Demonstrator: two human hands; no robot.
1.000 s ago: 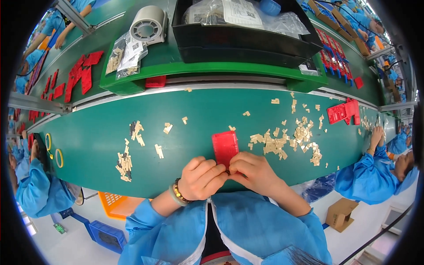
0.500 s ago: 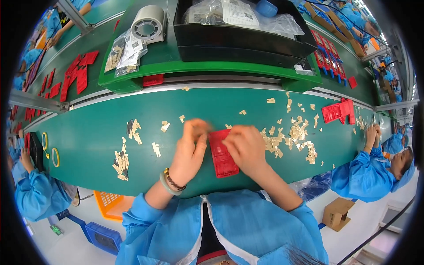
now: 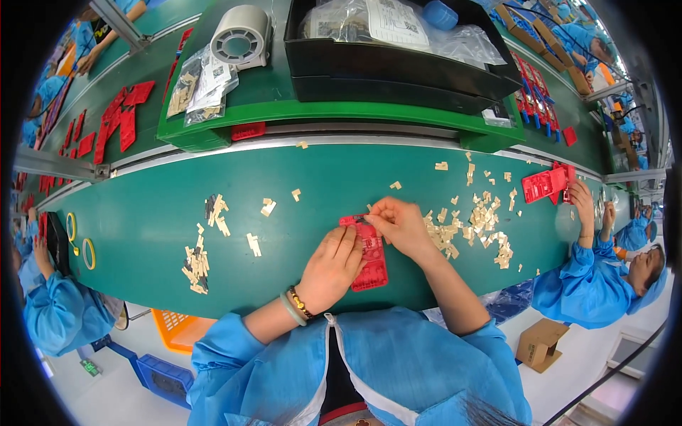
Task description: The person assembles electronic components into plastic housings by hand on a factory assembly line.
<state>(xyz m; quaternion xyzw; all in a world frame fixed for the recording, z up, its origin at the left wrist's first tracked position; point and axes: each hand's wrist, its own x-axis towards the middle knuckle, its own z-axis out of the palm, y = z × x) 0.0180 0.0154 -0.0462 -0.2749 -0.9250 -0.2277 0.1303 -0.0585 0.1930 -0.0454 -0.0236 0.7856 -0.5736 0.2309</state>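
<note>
A red plastic housing (image 3: 371, 268) with moulded compartments lies on the green table right in front of me, its long side pointing away. My left hand (image 3: 332, 261) lies over its left side, fingers together and holding it. At its far right corner, my right hand (image 3: 399, 226) is closed in a pinch against the edge; what the fingertips hold is too small to make out. A dark strip shows on the housing's far end, between my hands. Loose pale flat pieces (image 3: 483, 213) are scattered right of my right hand, and more pale and dark pieces (image 3: 196, 264) lie at left.
Beyond the table stands a green shelf (image 3: 341, 110) with a black tray (image 3: 398, 78) of bagged parts and a white fan (image 3: 241, 37). Tape rings (image 3: 89, 253) lie at far left. A co-worker's hand (image 3: 582, 202) touches red housings (image 3: 545, 184) at right.
My left hand has come down onto the housing from its upper left. My right hand has shifted to the housing's far corner. A co-worker's hand has reached the red housings at right.
</note>
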